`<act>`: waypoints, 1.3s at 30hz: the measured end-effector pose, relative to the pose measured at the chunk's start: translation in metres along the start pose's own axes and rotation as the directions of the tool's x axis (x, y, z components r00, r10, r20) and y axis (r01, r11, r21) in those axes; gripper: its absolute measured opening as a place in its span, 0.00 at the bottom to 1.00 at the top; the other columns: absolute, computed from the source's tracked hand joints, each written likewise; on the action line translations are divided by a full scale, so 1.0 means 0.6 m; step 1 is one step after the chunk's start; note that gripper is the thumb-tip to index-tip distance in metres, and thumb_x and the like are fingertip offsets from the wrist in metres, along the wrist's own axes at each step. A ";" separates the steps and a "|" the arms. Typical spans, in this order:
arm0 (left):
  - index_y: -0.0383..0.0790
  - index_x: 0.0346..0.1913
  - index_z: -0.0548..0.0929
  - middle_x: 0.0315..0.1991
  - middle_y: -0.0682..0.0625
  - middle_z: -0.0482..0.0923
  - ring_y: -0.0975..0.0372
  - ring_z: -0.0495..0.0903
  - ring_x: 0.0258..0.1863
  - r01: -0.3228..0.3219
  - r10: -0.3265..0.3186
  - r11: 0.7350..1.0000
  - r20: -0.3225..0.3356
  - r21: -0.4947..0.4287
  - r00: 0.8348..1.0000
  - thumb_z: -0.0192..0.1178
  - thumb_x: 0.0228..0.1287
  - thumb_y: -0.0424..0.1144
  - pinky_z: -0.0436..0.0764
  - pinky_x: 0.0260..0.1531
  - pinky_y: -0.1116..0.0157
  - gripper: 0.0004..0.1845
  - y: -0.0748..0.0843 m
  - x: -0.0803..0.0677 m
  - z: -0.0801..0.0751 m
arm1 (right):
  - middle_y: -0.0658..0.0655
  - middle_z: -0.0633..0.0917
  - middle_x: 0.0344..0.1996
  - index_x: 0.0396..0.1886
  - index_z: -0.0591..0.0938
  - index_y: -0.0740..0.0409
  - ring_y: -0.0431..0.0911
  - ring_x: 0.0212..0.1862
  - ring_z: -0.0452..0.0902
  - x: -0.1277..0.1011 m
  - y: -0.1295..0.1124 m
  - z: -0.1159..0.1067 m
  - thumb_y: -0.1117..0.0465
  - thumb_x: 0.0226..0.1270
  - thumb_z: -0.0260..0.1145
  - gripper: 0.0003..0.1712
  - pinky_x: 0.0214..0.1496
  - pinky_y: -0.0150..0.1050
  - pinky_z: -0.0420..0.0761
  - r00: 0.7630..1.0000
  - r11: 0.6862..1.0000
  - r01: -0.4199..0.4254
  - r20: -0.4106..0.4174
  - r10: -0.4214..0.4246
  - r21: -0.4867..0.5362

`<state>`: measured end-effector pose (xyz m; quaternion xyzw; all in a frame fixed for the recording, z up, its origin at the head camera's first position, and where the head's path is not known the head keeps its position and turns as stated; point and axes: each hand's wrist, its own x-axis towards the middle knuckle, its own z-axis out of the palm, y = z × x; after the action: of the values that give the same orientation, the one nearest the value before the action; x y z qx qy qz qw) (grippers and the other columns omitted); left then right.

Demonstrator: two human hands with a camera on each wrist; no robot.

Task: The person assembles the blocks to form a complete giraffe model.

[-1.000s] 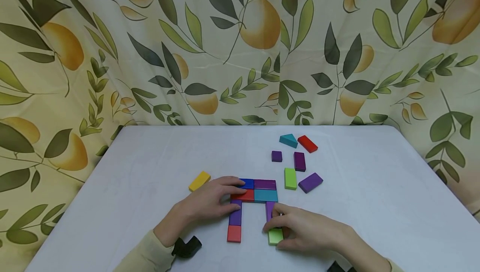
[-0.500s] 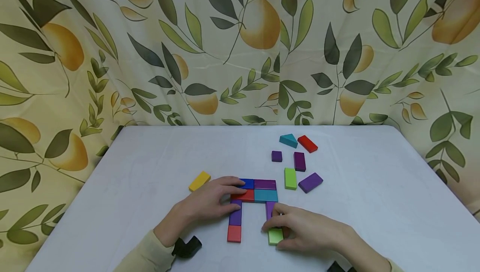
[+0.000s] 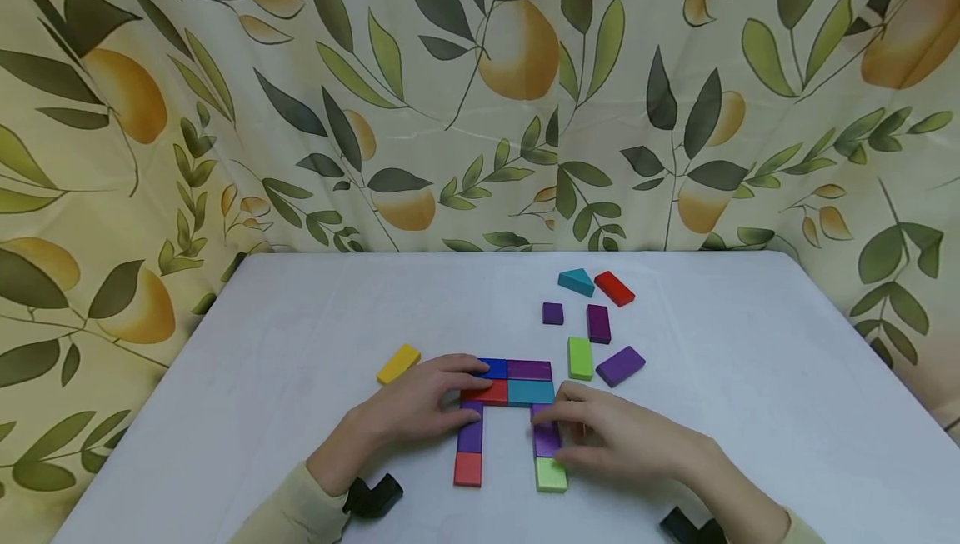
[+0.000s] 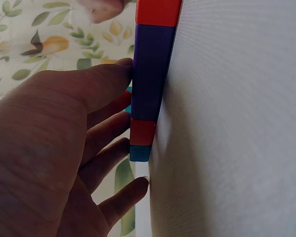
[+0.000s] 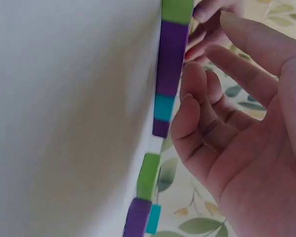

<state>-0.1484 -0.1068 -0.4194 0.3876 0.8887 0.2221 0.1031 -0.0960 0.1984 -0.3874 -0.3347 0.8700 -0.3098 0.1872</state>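
While a yellow block (image 3: 397,363) lies loose on the tabletop (image 3: 300,311), the left hand (image 3: 423,398) rests just beside it, its grip relaxed and holding nothing. Its fingertips touch a blue block (image 3: 495,369) and a red block (image 3: 497,395), its thumb the left purple block (image 3: 470,436), which has a red end block (image 3: 468,470) at its near end. The crossbar's right half is a plum block (image 3: 529,371) behind a teal block (image 3: 531,392); below runs the right purple block (image 3: 548,441), then a green end block (image 3: 551,476).

These eight meet edge to edge as a flat, two-legged shape, so the laying looks largely done. Six more lie loose behind: a small purple cube (image 3: 552,313), teal triangle (image 3: 576,281), loose green block (image 3: 580,358), dark plum block (image 3: 598,323), loose red block (image 3: 615,288) and violet block (image 3: 621,366). Whether any are left to add, I cannot tell.

Over the right purple block comes the right hand (image 3: 626,436), grip loosely parted, fingers bent, apparently holding nothing.
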 end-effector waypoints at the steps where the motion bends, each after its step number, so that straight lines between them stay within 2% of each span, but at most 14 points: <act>1: 0.51 0.66 0.81 0.70 0.57 0.70 0.60 0.65 0.71 0.000 0.000 1.000 -0.001 0.000 1.000 0.65 0.70 0.49 0.70 0.66 0.58 0.23 0.000 0.000 0.000 | 0.41 0.76 0.43 0.61 0.83 0.39 0.37 0.42 0.73 0.000 0.002 -0.003 0.46 0.70 0.68 0.21 0.41 0.31 0.79 1.000 1.000 0.002 -0.015 -0.002 -0.008; 10: 0.50 0.66 0.81 0.70 0.57 0.70 0.61 0.64 0.72 -0.008 0.008 1.000 -0.006 -0.002 1.000 0.64 0.71 0.49 0.69 0.67 0.58 0.23 0.003 0.002 -0.002 | 0.46 0.78 0.48 0.63 0.81 0.50 0.41 0.47 0.76 0.008 0.023 -0.032 0.55 0.70 0.69 0.23 0.48 0.35 0.83 0.986 0.998 -0.043 -0.164 0.034 -0.048; 14: 0.50 0.66 0.81 0.70 0.56 0.70 0.60 0.64 0.71 0.003 -0.003 1.000 0.004 -0.004 1.000 0.64 0.70 0.48 0.70 0.67 0.58 0.23 0.004 0.002 -0.003 | 0.52 0.78 0.53 0.65 0.79 0.53 0.46 0.51 0.77 0.014 0.035 -0.042 0.57 0.69 0.70 0.25 0.51 0.42 0.84 0.971 0.996 -0.039 -0.240 0.020 -0.075; 19: 0.50 0.66 0.81 0.70 0.56 0.71 0.60 0.65 0.71 0.008 -0.008 1.000 0.012 -0.005 1.000 0.65 0.70 0.48 0.70 0.66 0.57 0.23 0.003 0.002 -0.003 | 0.58 0.75 0.59 0.66 0.78 0.56 0.55 0.59 0.74 0.019 0.052 -0.047 0.60 0.67 0.71 0.28 0.57 0.51 0.82 0.950 0.991 -0.089 -0.307 0.056 -0.096; 23: 0.50 0.66 0.81 0.69 0.56 0.71 0.60 0.65 0.71 0.004 -0.004 1.000 0.012 -0.008 1.000 0.65 0.70 0.48 0.70 0.66 0.58 0.23 0.003 0.002 -0.002 | 0.62 0.72 0.64 0.67 0.77 0.57 0.61 0.66 0.66 0.017 0.066 -0.046 0.60 0.67 0.72 0.29 0.60 0.57 0.78 0.944 0.985 -0.131 -0.319 0.090 -0.112; 29: 0.50 0.66 0.81 0.69 0.56 0.71 0.60 0.64 0.71 0.009 -0.008 1.000 0.013 -0.009 1.000 0.65 0.70 0.49 0.71 0.66 0.57 0.23 0.002 0.001 -0.001 | 0.65 0.69 0.68 0.68 0.76 0.58 0.65 0.69 0.60 0.017 0.079 -0.046 0.61 0.65 0.72 0.31 0.62 0.63 0.74 0.943 0.977 -0.166 -0.312 0.118 -0.133; 39: 0.50 0.66 0.81 0.69 0.56 0.71 0.61 0.65 0.71 0.014 -0.013 1.000 0.010 -0.006 1.000 0.65 0.70 0.49 0.71 0.66 0.57 0.24 0.000 0.001 0.000 | 0.66 0.73 0.65 0.65 0.78 0.61 0.65 0.66 0.64 0.018 0.083 -0.045 0.64 0.66 0.70 0.27 0.63 0.64 0.72 0.948 0.969 -0.171 -0.299 0.113 -0.177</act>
<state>-0.1487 -0.1061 -0.4193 0.3824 0.8901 0.2224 0.1102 -0.1415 0.2313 -0.4018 -0.2397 0.9366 -0.2513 0.0465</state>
